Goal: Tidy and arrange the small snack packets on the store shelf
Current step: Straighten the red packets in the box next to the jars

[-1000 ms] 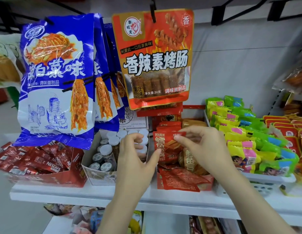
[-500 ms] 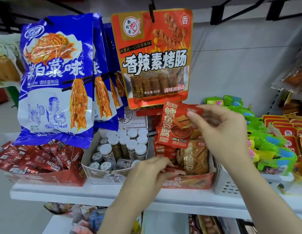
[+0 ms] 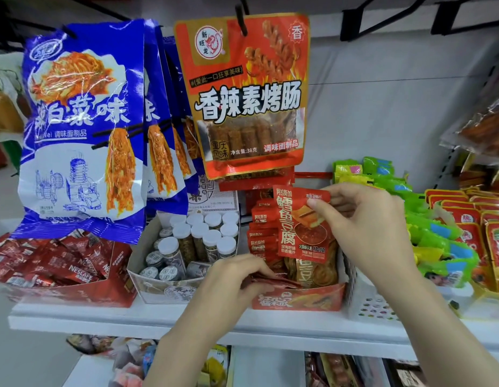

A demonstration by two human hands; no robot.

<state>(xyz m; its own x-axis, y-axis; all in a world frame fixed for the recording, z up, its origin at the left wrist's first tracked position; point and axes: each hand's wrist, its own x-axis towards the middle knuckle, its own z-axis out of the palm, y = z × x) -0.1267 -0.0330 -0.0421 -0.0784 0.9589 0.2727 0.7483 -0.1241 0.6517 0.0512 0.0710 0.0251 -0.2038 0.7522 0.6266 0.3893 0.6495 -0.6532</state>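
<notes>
Red tofu packet (image 3: 300, 224): upright and lifted above the red display box (image 3: 298, 298), just in front of the row of matching red packets (image 3: 261, 233) standing at the box's back left.
Right hand (image 3: 362, 233): thumb and fingers pinch the packet near its upper right corner, thumb pressed on the printed front.
Left hand (image 3: 231, 277): fingers curl down into the front of the box onto a flat red packet (image 3: 273, 282); whether they grip it or only press on it, I cannot tell.
Brown packets (image 3: 316, 270): leaning in the box behind the lifted packet.
Left neighbour: white-capped jars (image 3: 203, 236) in a cardboard tray.
Right neighbour: white basket (image 3: 374, 305) of green and yellow packets (image 3: 435, 236).
Overhead: orange sausage bag (image 3: 248, 96) and blue bags (image 3: 81, 129) hanging from hooks.
Shelf (image 3: 131, 319): white, carrying all the boxes.
</notes>
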